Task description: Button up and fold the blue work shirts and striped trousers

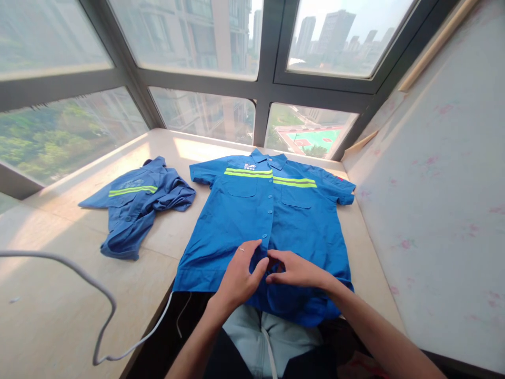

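A blue short-sleeved work shirt (240, 226) lies front up before me, its collar toward the window and its lower hem hanging over the near edge toward my lap. Yellow-green reflective stripes cross its chest, and buttons run down the front placket. My left hand (240, 276) is at the lower placket, index fingertip just below a button, with cloth gathered between finger and thumb. Facing it, my right hand (295, 269) has bent fingers at the placket's other side, on the cloth. Some fingertips of both hands are hidden in the folds.
A second blue work shirt (132, 195), crumpled, lies to the left on the pale sill top (165, 247). A grey-white cable (106, 295) loops across the left side. Framed windows (201, 113) stand behind, and a papered wall (434, 210) bounds the right.
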`<state>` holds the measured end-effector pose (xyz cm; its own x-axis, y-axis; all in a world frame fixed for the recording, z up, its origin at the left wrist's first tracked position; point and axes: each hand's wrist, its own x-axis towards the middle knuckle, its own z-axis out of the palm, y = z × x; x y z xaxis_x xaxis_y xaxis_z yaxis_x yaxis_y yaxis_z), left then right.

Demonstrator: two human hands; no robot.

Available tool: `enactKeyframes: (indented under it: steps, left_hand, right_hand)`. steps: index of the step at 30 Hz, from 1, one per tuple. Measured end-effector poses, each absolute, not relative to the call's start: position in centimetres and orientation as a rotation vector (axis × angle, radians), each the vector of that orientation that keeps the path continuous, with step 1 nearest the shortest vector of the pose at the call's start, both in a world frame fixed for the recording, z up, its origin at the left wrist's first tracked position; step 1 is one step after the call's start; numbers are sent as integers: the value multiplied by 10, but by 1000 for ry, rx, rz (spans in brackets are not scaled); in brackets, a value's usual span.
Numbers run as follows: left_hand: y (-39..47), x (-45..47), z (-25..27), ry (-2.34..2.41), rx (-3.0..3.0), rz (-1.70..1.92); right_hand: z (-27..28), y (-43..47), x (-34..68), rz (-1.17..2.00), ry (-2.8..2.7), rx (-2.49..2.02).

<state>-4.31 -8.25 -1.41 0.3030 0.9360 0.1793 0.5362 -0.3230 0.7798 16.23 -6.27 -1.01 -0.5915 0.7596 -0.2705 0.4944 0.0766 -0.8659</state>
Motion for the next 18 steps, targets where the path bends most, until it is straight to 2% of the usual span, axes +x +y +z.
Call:
enactKeyframes:
  steps: [3, 5, 8, 11, 15, 18]
  left_hand:
    - [-74, -23, -24, 1297, 2081, 606]
    - [-72, -22, -31, 1317, 2109, 506]
    - [-73, -29, -40, 1303, 2127, 524]
    - [-71, -37, -42, 1391, 2004, 662]
    - [-63, -54, -27, 1561, 1745, 817]
    - [-59, -70, -7, 1621, 1611, 908]
  right_hand:
    - [-12, -87, 166, 1244, -2218, -1493]
    - [-17, -102, 170, 1200, -2303, -1510]
    - [-30, -121, 172, 1094, -2501, -1421]
    - [-43, -134, 170, 839, -2529, -1402]
    - [-47, -137, 179, 822, -2130, -1356]
    - [-38, -130, 194, 856, -1420, -1462]
